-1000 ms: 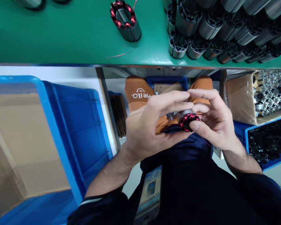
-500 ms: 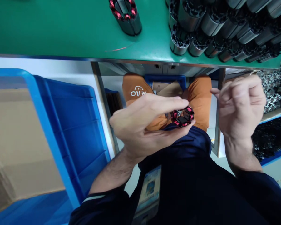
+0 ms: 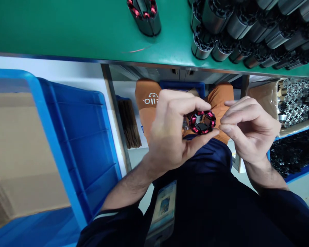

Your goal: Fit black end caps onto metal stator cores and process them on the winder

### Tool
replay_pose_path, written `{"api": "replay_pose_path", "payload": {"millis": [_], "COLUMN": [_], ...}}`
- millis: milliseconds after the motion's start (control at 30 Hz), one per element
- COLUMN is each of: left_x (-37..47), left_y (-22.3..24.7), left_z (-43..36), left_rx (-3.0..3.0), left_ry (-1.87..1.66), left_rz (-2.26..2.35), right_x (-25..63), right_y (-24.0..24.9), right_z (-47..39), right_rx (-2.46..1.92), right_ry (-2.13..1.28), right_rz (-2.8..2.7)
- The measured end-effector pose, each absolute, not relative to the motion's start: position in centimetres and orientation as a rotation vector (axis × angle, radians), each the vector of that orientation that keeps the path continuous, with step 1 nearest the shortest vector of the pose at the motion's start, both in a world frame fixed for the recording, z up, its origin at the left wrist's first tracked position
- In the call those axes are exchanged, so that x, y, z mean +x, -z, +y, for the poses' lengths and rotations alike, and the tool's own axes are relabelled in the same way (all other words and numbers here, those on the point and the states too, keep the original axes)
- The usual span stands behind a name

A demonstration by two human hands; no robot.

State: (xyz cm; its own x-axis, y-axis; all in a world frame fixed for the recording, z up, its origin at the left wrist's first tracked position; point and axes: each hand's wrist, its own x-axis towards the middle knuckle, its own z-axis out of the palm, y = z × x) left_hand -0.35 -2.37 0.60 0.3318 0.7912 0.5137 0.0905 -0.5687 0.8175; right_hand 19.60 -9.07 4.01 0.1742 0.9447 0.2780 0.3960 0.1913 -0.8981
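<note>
A motor stator (image 3: 202,127) wound with red wire is gripped by my left hand (image 3: 173,127), thumb below and fingers above, its ringed end turned up toward me over my lap. Just right of it, my right hand (image 3: 249,128) is closed in a pinch, thumb against forefinger. Whatever those fingertips hold, perhaps thin wire, is too fine to make out. Another wound stator (image 3: 146,20) stands on the green table (image 3: 67,31), with a loose piece of red wire (image 3: 137,50) in front of it.
Several rows of stators without red wire (image 3: 221,48) fill the table's right side. A blue crate (image 3: 74,123) with cardboard inside is at my left. To the right lie a box of metal rings (image 3: 293,103) and a blue bin of black parts (image 3: 296,151).
My right hand has come left and down, close to the stator. The left hand has turned a little and shows the stator's open end more squarely.
</note>
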Motion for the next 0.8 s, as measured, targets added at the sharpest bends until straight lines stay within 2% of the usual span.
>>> {"api": "replay_pose_path", "payload": {"millis": [300,433,600,800], "left_x": [0.2,0.0,0.6,0.3], "left_y": [1.3,1.6,2.3,0.7], "left_z": [-2.4,-2.4,-2.8,-2.9], "left_rx": [1.895,2.092,2.048,2.143], "left_ry": [-1.323,-1.43,-1.437,-1.429], "left_rz": [0.842,0.849,0.8,0.818], "right_x": [16.0,15.7,16.1,18.4], "right_y": [-2.1,-0.9,-1.2,-2.7], "right_z": [-10.3,-10.4,-10.3,-9.4], "right_rx": [-1.379,-1.307,-1.344,-1.357], "right_ry": [-1.139,-1.175,-1.208,-1.09], "right_rz": [-0.807,-0.728,-0.708,-1.068]}}
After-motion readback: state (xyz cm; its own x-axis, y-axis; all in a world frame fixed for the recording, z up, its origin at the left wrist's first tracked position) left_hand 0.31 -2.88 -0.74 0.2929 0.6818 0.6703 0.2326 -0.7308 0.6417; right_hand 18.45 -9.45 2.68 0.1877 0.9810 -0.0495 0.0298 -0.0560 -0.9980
